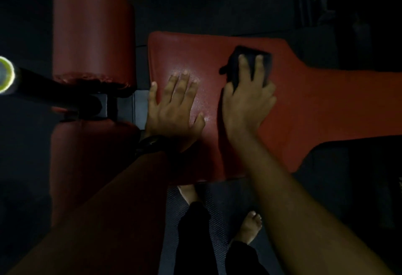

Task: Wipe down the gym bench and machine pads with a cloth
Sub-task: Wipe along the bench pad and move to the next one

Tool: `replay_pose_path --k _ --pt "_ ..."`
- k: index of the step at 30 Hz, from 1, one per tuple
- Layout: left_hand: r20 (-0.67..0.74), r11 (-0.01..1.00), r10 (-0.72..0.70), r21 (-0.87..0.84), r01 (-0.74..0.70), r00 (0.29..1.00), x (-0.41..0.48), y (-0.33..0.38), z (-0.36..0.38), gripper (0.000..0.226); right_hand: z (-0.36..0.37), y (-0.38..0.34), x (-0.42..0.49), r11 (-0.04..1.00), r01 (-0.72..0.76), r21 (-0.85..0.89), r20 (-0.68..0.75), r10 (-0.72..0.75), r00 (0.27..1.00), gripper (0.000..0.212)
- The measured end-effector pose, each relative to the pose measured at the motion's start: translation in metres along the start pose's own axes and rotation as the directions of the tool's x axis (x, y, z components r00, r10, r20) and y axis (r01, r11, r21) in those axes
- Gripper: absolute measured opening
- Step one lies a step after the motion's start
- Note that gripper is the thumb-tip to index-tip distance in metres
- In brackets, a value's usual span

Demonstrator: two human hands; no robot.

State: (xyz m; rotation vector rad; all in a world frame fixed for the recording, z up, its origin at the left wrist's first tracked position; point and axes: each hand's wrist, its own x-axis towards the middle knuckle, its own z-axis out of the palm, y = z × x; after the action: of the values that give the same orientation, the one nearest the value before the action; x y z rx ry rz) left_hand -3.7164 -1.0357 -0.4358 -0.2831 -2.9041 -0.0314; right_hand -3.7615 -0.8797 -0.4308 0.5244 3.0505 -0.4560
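Observation:
A red padded bench [309, 103] runs from the centre to the right edge of the dim head view. My left hand [174, 105] lies flat on its left end, fingers straight and spread, a dark watch on the wrist. My right hand [248, 96] presses a dark folded cloth [250, 59] onto the pad further right; its fingers lie straight over the cloth and the thumb sits at the cloth's left side. Part of the cloth is hidden under the palm.
Two red roller pads, one at the upper left [93, 31] and one at the lower left [91, 166], flank a black metal bar [54, 92] with a bright end cap [4, 74]. My bare feet [248, 227] stand on dark textured flooring below the bench.

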Motion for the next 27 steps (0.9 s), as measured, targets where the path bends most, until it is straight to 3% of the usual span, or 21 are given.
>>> replay_pose_path --k 4,7,9,12,14,17,20,22,24,27 --pt "-0.023 1.0 0.001 -0.005 -0.001 1.0 0.001 0.001 -0.005 0.065 -0.003 -0.018 -0.009 0.918 0.388 0.087 -0.035 -0.386 0.922 0.056" --pt "0.022 1.0 -0.004 -0.001 0.004 1.0 0.001 0.002 -0.006 0.071 -0.009 -0.02 0.042 0.849 0.525 0.056 0.04 -0.528 0.848 0.057" --pt "0.003 1.0 -0.008 -0.005 0.008 1.0 0.001 0.002 -0.005 0.07 -0.01 -0.009 0.064 0.874 0.486 -0.009 0.078 -0.484 0.872 0.061" --pt "-0.006 1.0 -0.012 -0.011 0.012 1.0 0.002 0.002 -0.003 0.068 -0.006 0.008 0.066 0.995 0.094 0.044 0.035 -0.095 0.995 0.064" --pt "-0.018 1.0 -0.023 -0.021 0.022 1.0 0.001 0.002 -0.003 0.067 -0.002 0.003 0.042 0.998 -0.045 0.055 0.023 0.044 0.999 0.063" --pt "-0.029 0.999 -0.03 -0.027 0.029 0.999 0.002 0.003 -0.004 0.067 0.0 -0.021 0.015 0.977 0.195 0.087 -0.027 -0.193 0.981 0.061" --pt "-0.045 0.999 -0.043 -0.03 0.042 0.998 0.004 0.005 -0.005 0.068 -0.005 -0.042 0.037 0.847 0.514 0.134 0.019 -0.521 0.854 0.058" --pt "-0.028 0.999 -0.044 -0.024 0.043 0.999 0.003 0.005 -0.005 0.069 -0.008 -0.049 0.065 0.776 0.624 0.097 0.077 -0.63 0.772 0.058" --pt "-0.013 0.999 -0.038 -0.025 0.037 0.999 0.003 0.005 -0.006 0.069 -0.007 -0.043 0.085 0.803 0.593 0.052 0.128 -0.595 0.794 0.06" --pt "-0.02 0.999 -0.034 -0.029 0.034 0.999 0.004 0.003 -0.005 0.068 -0.005 -0.01 0.089 0.967 0.251 0.053 0.08 -0.254 0.964 0.063"
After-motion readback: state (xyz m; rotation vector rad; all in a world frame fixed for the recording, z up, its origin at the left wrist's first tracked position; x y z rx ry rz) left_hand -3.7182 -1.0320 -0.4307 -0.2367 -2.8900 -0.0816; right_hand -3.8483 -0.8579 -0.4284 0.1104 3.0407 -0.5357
